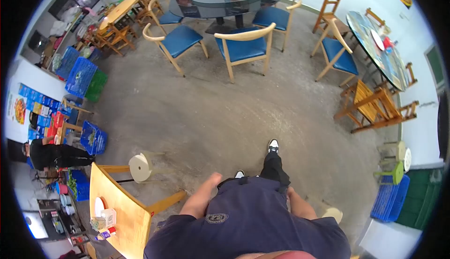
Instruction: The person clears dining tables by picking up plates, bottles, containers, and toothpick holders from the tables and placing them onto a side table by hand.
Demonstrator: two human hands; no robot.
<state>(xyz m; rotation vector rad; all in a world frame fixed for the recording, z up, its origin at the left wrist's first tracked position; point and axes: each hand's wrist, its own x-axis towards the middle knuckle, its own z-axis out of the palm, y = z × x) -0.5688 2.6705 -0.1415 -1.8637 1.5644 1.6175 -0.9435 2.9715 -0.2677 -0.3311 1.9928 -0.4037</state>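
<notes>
My left hand [214, 179] hangs beside my waist, at the end of a bare forearm. It is blurred, its fingers cannot be made out, and no object shows in it. Only the forearm of my right arm [300, 204] shows clearly; my right hand is mostly hidden at my hip by the dark navy shirt [262, 207]. Nearest my left hand are a round cream stool [140, 167] and a light wooden table [126, 217]. On that table stand a white tissue box [108, 217] and a purple-labelled bottle [105, 233]. One foot in a black-and-white shoe [273, 145] is stepped forward.
Ahead is a dark round table [225, 9] with blue-seated chairs [241, 48]. A folded wooden chair [375, 106] and plastic stools [397, 172] line the right. Blue crates [81, 76] stand left, near a person in black [58, 155]. Grey floor [220, 104] lies between.
</notes>
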